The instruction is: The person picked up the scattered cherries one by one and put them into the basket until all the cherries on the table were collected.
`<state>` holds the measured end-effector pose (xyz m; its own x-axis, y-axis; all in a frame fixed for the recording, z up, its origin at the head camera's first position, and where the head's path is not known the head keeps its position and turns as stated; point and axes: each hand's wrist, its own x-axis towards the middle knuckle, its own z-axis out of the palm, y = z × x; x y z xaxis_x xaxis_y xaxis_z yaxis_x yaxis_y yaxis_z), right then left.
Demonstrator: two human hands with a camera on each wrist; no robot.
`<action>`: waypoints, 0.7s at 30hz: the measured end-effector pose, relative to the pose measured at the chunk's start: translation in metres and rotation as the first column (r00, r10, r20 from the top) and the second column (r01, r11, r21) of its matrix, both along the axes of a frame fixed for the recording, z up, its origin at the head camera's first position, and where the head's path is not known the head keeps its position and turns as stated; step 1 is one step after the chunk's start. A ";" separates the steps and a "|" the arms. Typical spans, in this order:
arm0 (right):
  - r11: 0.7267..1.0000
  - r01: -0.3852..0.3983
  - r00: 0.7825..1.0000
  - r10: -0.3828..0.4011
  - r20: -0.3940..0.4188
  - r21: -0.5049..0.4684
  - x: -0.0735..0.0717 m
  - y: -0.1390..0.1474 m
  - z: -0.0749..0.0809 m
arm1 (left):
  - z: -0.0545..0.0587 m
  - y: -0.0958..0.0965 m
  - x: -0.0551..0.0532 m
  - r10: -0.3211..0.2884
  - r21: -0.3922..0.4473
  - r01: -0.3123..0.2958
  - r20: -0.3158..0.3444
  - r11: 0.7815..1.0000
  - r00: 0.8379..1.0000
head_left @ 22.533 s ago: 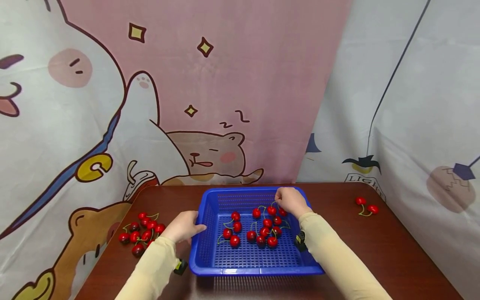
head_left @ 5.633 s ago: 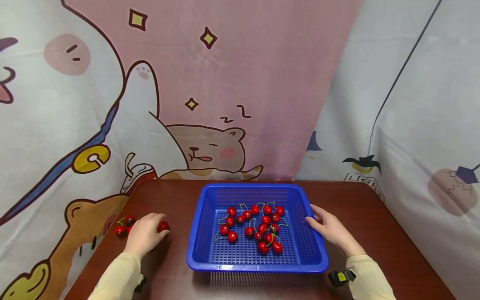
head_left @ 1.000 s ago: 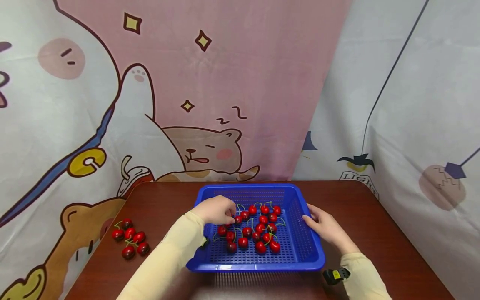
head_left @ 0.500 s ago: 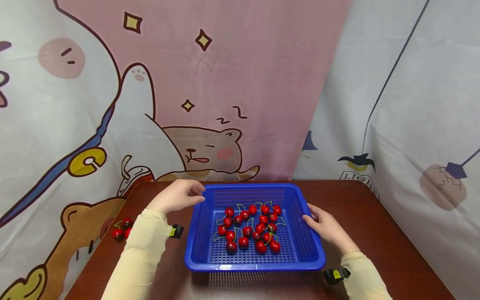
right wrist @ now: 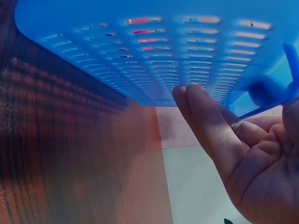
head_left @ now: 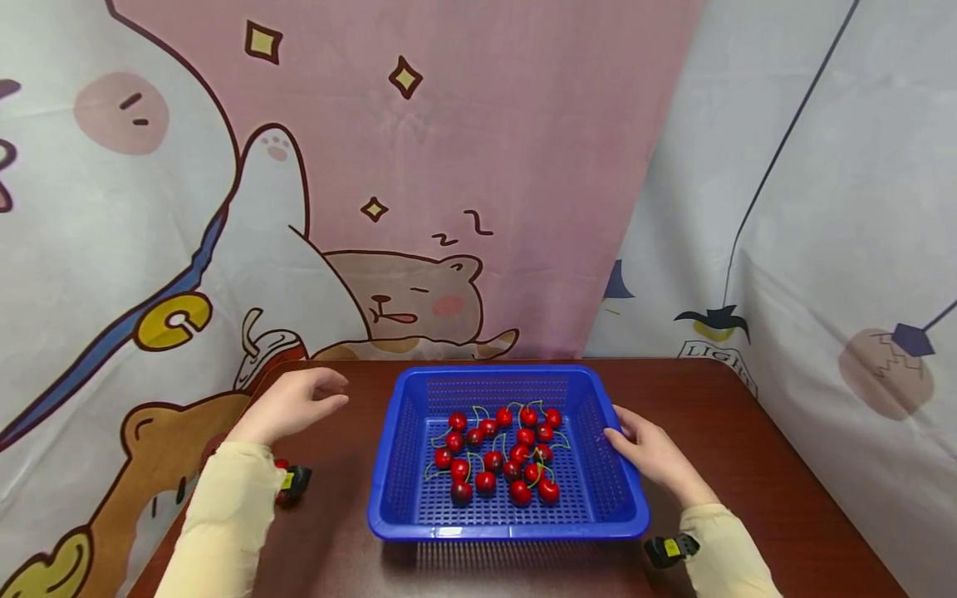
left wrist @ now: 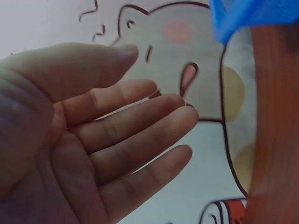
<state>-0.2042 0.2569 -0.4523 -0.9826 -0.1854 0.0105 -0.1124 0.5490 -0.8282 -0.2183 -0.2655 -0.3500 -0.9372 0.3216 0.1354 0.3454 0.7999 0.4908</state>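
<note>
A blue perforated plastic basket (head_left: 449,531) sits mid-table with several red cherries (head_left: 485,482) on green stems inside it. My right hand (head_left: 658,461) holds the basket's right rim, thumb over the edge. In the right wrist view its fingers (right wrist: 205,116) lie along the outside of the slotted wall. My left hand (head_left: 292,405) hovers left of the basket, fingers apart from the thumb, and the left wrist view shows its palm (left wrist: 70,163) bare. Below that wrist a bit of the loose cherries (head_left: 281,463) on the table shows; the forearm and wrist camera hide the others.
The dark brown wooden table (head_left: 733,482) extends on both sides of the basket. A cartoon-printed cloth (head_left: 538,183) hangs right behind the table's back edge. Each wrist carries a small black camera (head_left: 670,549).
My left hand has left the basket and moved left over the table. Since the oldest frame, cherries in the basket have increased, and the pair at the table's right is gone.
</note>
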 end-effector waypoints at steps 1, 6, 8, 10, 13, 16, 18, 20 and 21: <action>1.000 0.000 1.000 0.000 0.000 0.001 0.000 0.000 0.000 | -0.003 -0.004 0.001 0.009 0.001 -0.009 0.001 1.000 1.000; 1.000 0.002 1.000 -0.002 0.005 -0.010 0.001 0.000 0.001 | -0.019 -0.024 0.007 0.052 -0.006 -0.052 0.010 0.999 0.999; 1.000 -0.001 1.000 0.001 0.008 -0.019 0.001 0.000 0.001 | -0.026 -0.032 0.010 0.073 -0.013 -0.072 0.018 0.997 0.997; 1.000 -0.003 1.000 0.003 0.007 -0.024 0.001 0.000 0.000 | -0.033 -0.041 0.013 0.089 -0.025 -0.089 0.024 0.996 0.996; 1.000 -0.007 1.000 0.007 0.002 -0.019 0.001 0.000 0.000 | -0.043 -0.053 0.016 0.114 -0.040 -0.112 0.039 0.993 0.993; 1.000 -0.001 1.000 0.001 0.004 -0.013 0.000 0.001 -0.001 | -0.052 -0.065 0.019 0.143 -0.058 -0.140 0.048 0.988 0.989; 1.000 -0.003 1.000 0.003 0.006 -0.014 0.001 0.001 -0.001 | -0.057 -0.072 0.022 0.181 -0.068 -0.176 0.069 0.982 0.981; 1.000 0.002 1.000 -0.002 0.012 -0.023 0.000 0.000 -0.002 | -0.061 -0.079 0.024 0.221 -0.085 -0.214 0.087 0.973 0.971; 1.000 0.001 1.000 -0.001 0.011 -0.026 0.000 0.000 -0.002 | -0.064 -0.082 0.025 0.240 -0.093 -0.231 0.098 0.968 0.966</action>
<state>-0.2039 0.2566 -0.4544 -0.9829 -0.1840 0.0041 -0.1023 0.5274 -0.8434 -0.1930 -0.3475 -0.4136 -0.9953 0.0958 0.0119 0.0911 0.8906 0.4456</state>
